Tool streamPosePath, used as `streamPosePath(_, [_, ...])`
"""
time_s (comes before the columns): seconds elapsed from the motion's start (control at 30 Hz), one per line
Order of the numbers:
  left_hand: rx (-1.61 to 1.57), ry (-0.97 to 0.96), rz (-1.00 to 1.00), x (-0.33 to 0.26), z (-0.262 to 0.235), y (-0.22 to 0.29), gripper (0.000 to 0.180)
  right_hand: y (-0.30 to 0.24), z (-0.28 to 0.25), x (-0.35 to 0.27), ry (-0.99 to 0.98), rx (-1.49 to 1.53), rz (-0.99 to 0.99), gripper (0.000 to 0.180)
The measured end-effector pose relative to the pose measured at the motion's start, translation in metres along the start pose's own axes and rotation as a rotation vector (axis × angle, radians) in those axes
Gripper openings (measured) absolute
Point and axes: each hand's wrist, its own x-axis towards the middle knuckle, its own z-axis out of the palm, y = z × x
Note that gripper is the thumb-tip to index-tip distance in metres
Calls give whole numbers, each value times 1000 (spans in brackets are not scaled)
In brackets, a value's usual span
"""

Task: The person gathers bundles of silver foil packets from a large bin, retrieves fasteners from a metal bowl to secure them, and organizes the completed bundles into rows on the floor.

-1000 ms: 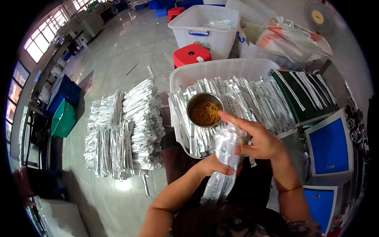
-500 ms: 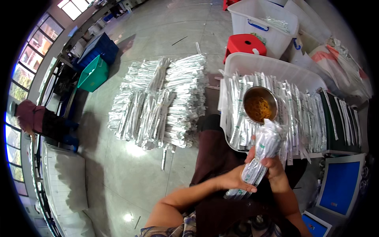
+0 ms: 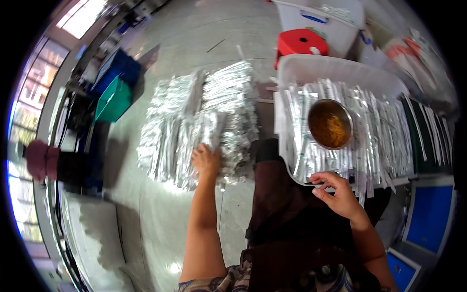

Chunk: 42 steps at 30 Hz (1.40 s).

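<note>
On the floor at left of centre lies a broad pile of bundled silvery-white narrow packets (image 3: pixel 165 126). My left hand (image 3: pixel 206 160) reaches down onto it, fingers spread over the near end of a bundle (image 3: pixel 208 127) on top. Motion blurs the fingertips there. My right hand (image 3: pixel 338 194) hovers by the near rim of a translucent plastic bin (image 3: pixel 292 68), fingers loosely curled and apart, with no packet in it. Rows of loose narrow packets (image 3: pixel 372 141) fill the bin. On them rests a round metal bowl (image 3: pixel 311 119) with yellow-orange rubber bands (image 3: pixel 333 129) inside.
A red stool (image 3: pixel 296 43) stands behind the bin, with another white bin (image 3: pixel 335 24) beyond. Blue drawers (image 3: pixel 430 214) are at right. Leftward are a green crate (image 3: pixel 116 102), a blue crate (image 3: pixel 119 70), a white-covered block (image 3: pixel 95 228) and another person (image 3: pixel 46 160).
The packet bundle has left both hands. My left hand has moved left and forward onto the floor pile; my right hand now lifts apart near the bin. The view has shifted slightly.
</note>
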Motion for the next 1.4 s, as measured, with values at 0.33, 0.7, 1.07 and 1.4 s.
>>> streamPosePath(0.33, [24, 257, 155, -14, -20, 59, 62, 122, -105, -18, 668, -1120, 321, 76])
streamPosePath(0.7, [-713, 181, 696, -133, -77, 158, 52, 138, -159, -1, 362, -804, 607, 53])
streamPosePath(1.07, [-545, 25, 818, -164, -43, 168, 48, 123, -161, 11, 817, -775, 493, 32])
streamPosePath(1.4, [-537, 50, 799, -161, -43, 172, 43, 132, -118, 40, 387, -779, 631, 108])
